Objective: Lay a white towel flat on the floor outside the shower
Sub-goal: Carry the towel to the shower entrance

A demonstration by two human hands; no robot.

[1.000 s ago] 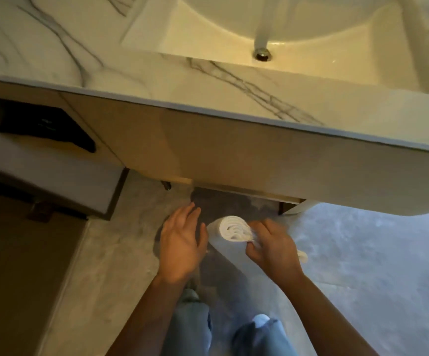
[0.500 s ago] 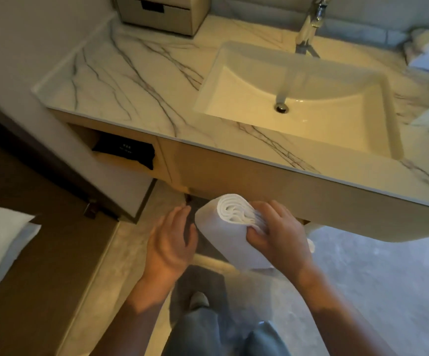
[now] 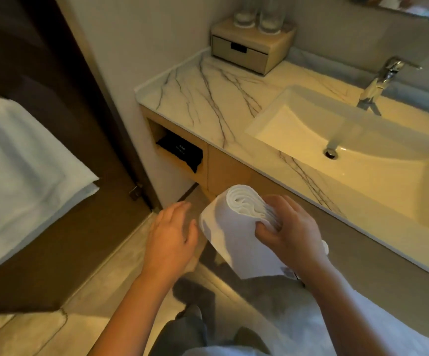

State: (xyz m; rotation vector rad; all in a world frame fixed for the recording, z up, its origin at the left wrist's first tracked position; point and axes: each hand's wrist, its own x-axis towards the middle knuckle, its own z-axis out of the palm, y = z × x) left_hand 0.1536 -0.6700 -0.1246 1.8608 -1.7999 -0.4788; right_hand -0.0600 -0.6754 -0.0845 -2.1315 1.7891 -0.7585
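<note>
Legs: the person's trousered knees sit at six o'clock, over pale stone floor (image 3: 41,327).
Left hand: the left hand (image 3: 172,235) hovers open and empty, fingers loosely spread, just beside the roll at its nine o'clock, not touching it as far as I can tell.
Right hand: the right hand (image 3: 289,231) is clamped round the rolled white towel (image 3: 230,227), fingertips dug into the coiled end.
Towel: held in the air in front of the vanity, roll tilted, spiral end facing up toward twelve o'clock; nothing is unrolled yet.
Doing it well: I'd say bring the free hand onto the loose outer edge, let the roll drop open away from the body, then lower it onto bare floor with both hands pulling the corners apart so it lands without folds.
Vanity: marble counter (image 3: 208,93) and sink (image 3: 349,155) at one to three o'clock.
Far: a drawer box (image 3: 249,51) at twelve; another white towel (image 3: 20,170) at nine.
Shower: not in view.
</note>
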